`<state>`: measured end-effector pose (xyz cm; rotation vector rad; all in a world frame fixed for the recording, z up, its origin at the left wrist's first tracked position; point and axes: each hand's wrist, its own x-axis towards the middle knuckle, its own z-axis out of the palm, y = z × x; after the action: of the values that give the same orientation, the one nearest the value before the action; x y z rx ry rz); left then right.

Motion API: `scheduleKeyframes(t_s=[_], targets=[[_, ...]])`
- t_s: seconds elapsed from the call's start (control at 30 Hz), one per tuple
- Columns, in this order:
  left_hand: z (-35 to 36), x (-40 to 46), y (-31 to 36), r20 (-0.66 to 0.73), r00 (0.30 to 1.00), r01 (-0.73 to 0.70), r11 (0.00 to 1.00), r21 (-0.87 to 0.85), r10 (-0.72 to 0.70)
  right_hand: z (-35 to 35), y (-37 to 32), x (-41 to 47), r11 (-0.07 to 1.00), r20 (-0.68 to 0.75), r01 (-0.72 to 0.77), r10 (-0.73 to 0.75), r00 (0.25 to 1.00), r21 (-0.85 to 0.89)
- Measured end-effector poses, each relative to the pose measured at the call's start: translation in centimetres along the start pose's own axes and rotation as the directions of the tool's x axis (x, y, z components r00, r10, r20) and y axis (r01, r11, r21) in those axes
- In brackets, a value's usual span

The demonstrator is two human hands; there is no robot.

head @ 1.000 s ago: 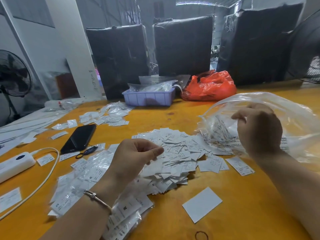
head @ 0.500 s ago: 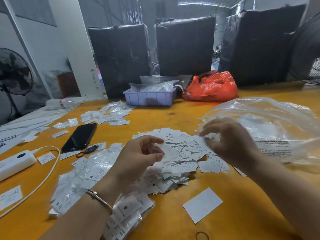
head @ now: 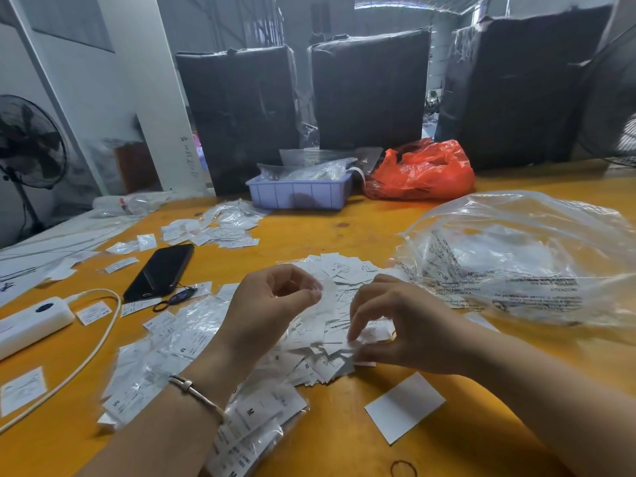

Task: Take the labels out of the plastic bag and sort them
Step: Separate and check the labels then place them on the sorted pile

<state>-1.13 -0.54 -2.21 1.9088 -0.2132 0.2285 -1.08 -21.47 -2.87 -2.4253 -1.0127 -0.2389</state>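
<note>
A heap of small white labels [head: 340, 270] lies on the orange table [head: 330, 232] in front of me. My left hand [head: 268, 304] hovers over the heap's left side, thumb and forefinger curled together and pinching a white label. My right hand [head: 399, 325] reaches down onto the heap's near edge, and its fingertips and thumb pinch a label there. The big clear plastic bag [head: 523, 249] lies crumpled on the table to the right, apart from both hands. It has printed text and some white labels inside.
Clear sleeves of S and M labels [head: 165, 349] lie under my left forearm. A white card [head: 404, 406] and rubber band [head: 403, 469] lie near the front. At left are a black phone [head: 160, 271] and white charger [head: 31, 321]. A purple tray [head: 299, 194] and red bag [head: 423, 170] stand behind.
My right hand has let go of the plastic bag, which now rests on the table, and has come down left onto the label heap. My left hand stayed over the heap.
</note>
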Motion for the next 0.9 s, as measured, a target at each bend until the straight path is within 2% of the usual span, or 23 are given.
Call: scheduleKeyframes(t_s=[0.27, 0.4, 0.5, 0.57, 0.7, 0.8, 0.9], targets=[[-0.1, 0.1, 0.1, 0.077, 0.997, 0.026, 0.994, -0.106, -0.018, 0.0, 0.5, 0.1, 0.990, -0.027, -0.045, 0.049, 0.998, 0.137], [0.2, 0.1, -0.1, 0.099, 0.995, 0.014, 0.995, -0.100, -0.004, 0.1, 0.5, 0.1, 0.950, -0.043, -0.098, 0.116, 0.992, 0.298], [0.2, 0.1, -0.2, 0.126, 0.992, -0.011, 0.996, -0.087, 0.022, -0.5, 0.4, 0.0, 0.923, -0.045, -0.091, 0.116, 0.992, 0.374], [0.2, 0.1, -0.2, 0.125, 0.991, -0.032, 0.996, -0.086, 0.043, -1.0, 0.3, 0.0, 0.911, -0.096, -0.080, 0.129, 0.987, 0.404], [0.3, 0.1, -0.3, 0.109, 0.992, -0.048, 0.994, -0.100, 0.059, -1.6, 0.4, 0.2, 0.807, -0.266, -0.107, 0.312, 0.912, 0.581], [0.4, 0.2, -0.6, 0.095, 0.994, -0.046, 0.993, -0.112, 0.056, -2.0, 0.8, 0.0, 0.745, -0.307, -0.111, 0.400, 0.863, 0.658], [0.3, 0.2, -0.6, 0.092, 0.994, -0.049, 0.989, -0.138, 0.063, -2.0, 0.9, -0.1, 0.715, -0.294, -0.102, 0.408, 0.865, 0.691]])
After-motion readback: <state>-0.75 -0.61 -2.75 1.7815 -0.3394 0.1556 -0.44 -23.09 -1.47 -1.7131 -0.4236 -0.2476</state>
